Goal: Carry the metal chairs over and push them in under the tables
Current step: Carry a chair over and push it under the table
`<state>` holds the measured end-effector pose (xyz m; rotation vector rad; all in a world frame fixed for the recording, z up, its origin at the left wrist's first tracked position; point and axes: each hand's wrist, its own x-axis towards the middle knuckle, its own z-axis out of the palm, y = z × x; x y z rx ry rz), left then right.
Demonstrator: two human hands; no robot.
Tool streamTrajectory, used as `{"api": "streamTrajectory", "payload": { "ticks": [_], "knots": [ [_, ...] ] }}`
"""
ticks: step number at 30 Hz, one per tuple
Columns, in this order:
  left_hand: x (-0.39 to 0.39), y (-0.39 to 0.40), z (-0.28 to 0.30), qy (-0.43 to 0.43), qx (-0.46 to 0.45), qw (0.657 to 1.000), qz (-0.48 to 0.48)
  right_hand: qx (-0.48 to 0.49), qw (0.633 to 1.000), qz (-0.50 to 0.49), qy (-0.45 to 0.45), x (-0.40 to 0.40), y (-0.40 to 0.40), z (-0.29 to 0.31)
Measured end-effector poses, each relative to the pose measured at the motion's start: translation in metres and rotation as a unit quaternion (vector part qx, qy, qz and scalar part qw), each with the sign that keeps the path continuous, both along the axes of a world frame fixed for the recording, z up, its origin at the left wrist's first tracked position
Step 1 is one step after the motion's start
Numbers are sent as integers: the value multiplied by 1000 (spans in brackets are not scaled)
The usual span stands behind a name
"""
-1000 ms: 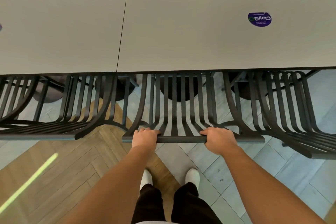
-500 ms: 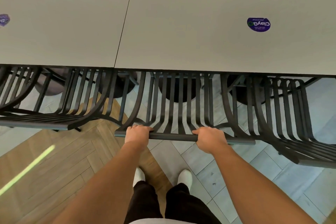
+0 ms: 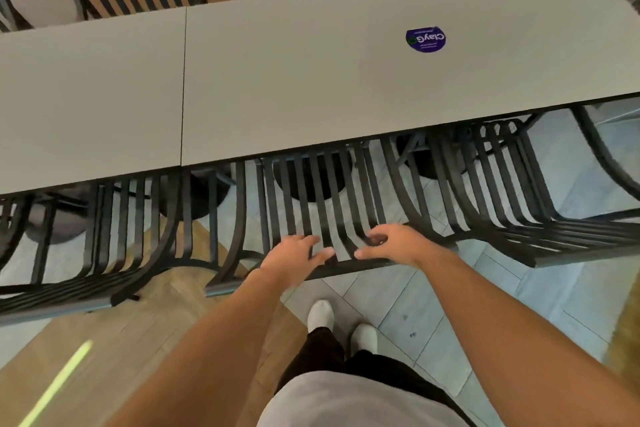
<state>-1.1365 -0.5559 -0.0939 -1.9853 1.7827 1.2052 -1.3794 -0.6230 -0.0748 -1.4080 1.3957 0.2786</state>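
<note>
Person: bare forearms, no sleeves visible; light grey top point(image 3: 360, 402), black trousers point(image 3: 332, 354), white shoes point(image 3: 320, 315).

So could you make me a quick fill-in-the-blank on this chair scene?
1. The sticker on the table is coloured ____.
2. The middle chair has its seat pushed ____ the table.
3. The left hand and right hand are above the chair's ____ rail.
4. The person's shoes are ____.

Missing: purple; under; top; white

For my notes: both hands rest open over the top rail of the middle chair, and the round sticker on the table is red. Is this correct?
Not quite. In the head view, the sticker is purple, not red. Both the left hand and right hand do lie open over the middle chair.
</note>
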Motion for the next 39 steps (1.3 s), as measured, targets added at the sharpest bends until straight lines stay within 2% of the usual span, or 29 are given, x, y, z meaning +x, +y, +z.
{"api": "streamTrajectory", "payload": {
  "ticks": [5, 12, 16, 24, 33, 39],
  "knots": [
    [-55, -51, 12, 22, -41, 995, -86, -107, 986, -75, 105, -85, -21, 14],
    [-169, -99, 25, 52, -111, 986, -114, -163, 960, -73, 218, -223, -39, 22],
    [-251, -107, 23, 66, -144, 984, -86, -181, 958, -67, 214, -300, -56, 19],
    [-393, -96, 26, 62, -101, 993, -10, -179, 962, 14, 206, -438, -78, 21],
    [-443, -116, 11, 68, -91, 993, -28, -166, 968, -43, 184, -509, -87, 9],
    [-463, -133, -5, 73, -66, 993, -71, -132, 970, -27, 201, -529, -83, -2]
  ]
}}
